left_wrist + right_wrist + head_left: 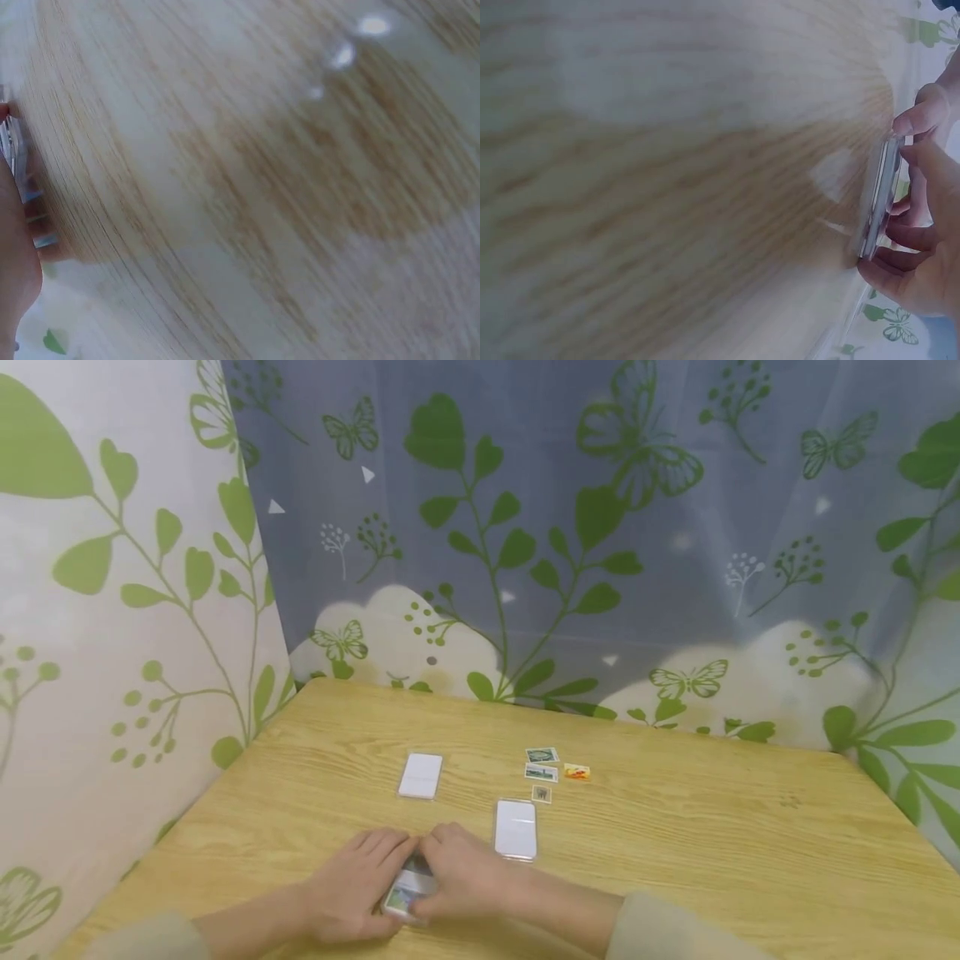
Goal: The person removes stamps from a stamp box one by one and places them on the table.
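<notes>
Near the front of the table, a small flat clear case [411, 892] with a coloured picture and a pale band lies between my two hands. My left hand [358, 881] grips its left side, fingers along the far end and thumb at the near end. From the right, my right hand [465, 872] grips it and covers part of its top. In the right wrist view the case [879, 199] shows edge-on, with thumb and fingertips at its ends. Only a strip of the left hand [16, 255] enters the left wrist view.
A clear case with a white card [421, 776] lies farther back on the left. Another such case [515, 829] lies just right of my hands. Several small stamps [542, 773] are beyond it on the wooden table [675, 827]. A patterned curtain [525, 527] hangs behind.
</notes>
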Tool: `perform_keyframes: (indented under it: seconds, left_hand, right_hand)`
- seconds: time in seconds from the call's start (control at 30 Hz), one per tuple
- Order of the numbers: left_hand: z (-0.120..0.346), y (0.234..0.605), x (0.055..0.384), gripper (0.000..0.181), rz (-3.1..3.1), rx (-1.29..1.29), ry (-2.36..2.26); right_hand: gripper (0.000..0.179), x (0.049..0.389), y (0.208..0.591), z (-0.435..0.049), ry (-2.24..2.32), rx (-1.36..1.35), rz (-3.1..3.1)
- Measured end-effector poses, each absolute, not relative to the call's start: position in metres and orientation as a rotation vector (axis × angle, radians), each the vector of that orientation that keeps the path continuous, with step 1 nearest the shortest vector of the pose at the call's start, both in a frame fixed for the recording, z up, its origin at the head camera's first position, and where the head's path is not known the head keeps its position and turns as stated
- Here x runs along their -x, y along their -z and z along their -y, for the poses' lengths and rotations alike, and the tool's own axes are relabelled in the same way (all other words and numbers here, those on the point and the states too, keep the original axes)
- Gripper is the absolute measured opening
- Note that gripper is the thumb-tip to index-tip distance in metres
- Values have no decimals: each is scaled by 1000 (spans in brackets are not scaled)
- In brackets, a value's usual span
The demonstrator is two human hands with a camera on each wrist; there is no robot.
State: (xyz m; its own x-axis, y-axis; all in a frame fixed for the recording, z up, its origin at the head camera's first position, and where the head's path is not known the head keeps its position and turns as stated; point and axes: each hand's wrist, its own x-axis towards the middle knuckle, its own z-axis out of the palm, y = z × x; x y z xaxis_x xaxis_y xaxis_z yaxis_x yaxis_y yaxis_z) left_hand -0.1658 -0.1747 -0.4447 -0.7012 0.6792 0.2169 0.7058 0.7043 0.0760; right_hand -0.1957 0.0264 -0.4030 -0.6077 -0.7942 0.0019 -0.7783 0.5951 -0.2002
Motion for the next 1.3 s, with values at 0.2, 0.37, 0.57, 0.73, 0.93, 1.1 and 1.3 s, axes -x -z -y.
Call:
perform_keyframes:
  seconds: [0.2,0.37,0.57,0.73,0.93,1.1,1.3]
  left_hand:
    - [174,443,167,80,2722,1120,206]
    - [174,443,167,78,2695,1133,201]
    - [174,442,168,76,2691,1141,231]
    - [174,443,168,76,2669,1128,238]
    - [174,444,168,75,2648,1126,237]
    - [175,447,167,73,2659,1121,227]
    - [174,448,167,72,2650,1126,238]
  right_hand:
    - [76,190,403,-22,13,1478,-2769]
    - [78,186,403,-18,-155,1558,-2806]
    - [75,183,403,-15,-148,1516,-2816]
    - [75,184,405,-14,-137,1530,-2822]
    - [75,184,407,-14,-124,1526,-2831]
    - [73,184,408,-14,-108,1518,-2831]
    - [72,183,409,-14,-106,1510,-2854]
